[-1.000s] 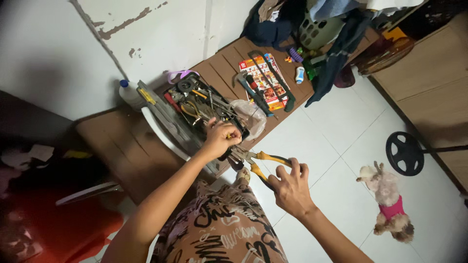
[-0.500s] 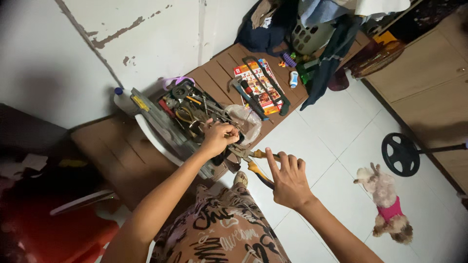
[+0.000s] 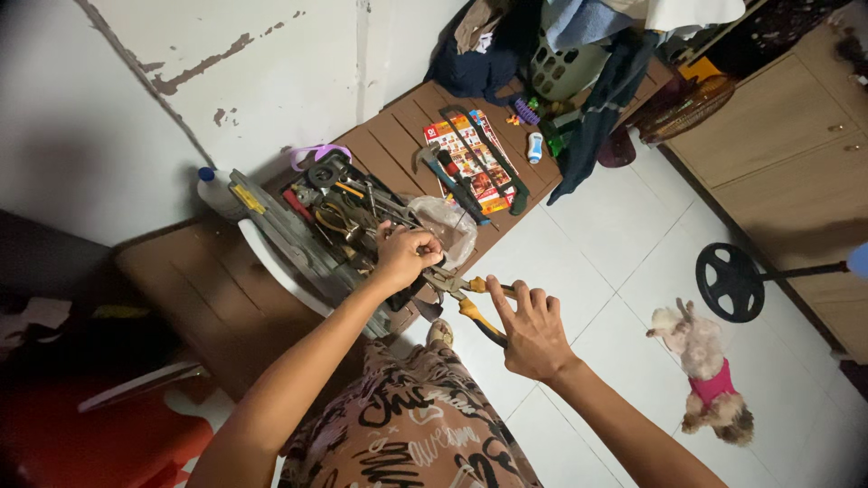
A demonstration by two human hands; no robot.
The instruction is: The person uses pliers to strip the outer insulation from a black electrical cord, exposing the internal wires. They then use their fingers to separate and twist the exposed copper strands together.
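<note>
Pliers: metal pliers with yellow-orange grips (image 3: 466, 294) sit between the two hands, just off the near edge of the brown slatted wooden worktop (image 3: 398, 149), above the person's patterned lap.
Left hand: left hand (image 3: 407, 256) is curled into a closed fist at the head end of the pliers; it seems to pinch the jaws or some small part there, but the fingers hide what, so I cannot tell for sure.
Right hand: right hand (image 3: 532, 330) is mostly open, fingers spread and lightly bent, fingertips resting on the yellow-orange grips rather than wrapped round them.
Handling: the pliers look stiff, all steel under the sleeves, and fairly heavy for their size; the coated grips should give the surest hold, while the bare metal head looks slick and may pinch near the pivot. Best taken by both grips, well back from the hinge.
Toolbox: open grey toolbox (image 3: 316, 221) crammed with mixed hand tools stands on the worktop just behind the left hand, touching or nearly touching the wrist.
Bag: crumpled clear plastic bag (image 3: 448, 226) lies just beside the toolbox.
Further back: colourful printed leaflet (image 3: 466, 158) with a dark hacksaw frame (image 3: 493, 163) across it.
Bottle: white plastic bottle with blue cap (image 3: 217, 192) against the wall.
Floor: small pale dog in a pink top (image 3: 705, 375) lies on the white tiled floor (image 3: 588, 226), well apart from the hands, near a black fan base (image 3: 731, 282).
</note>
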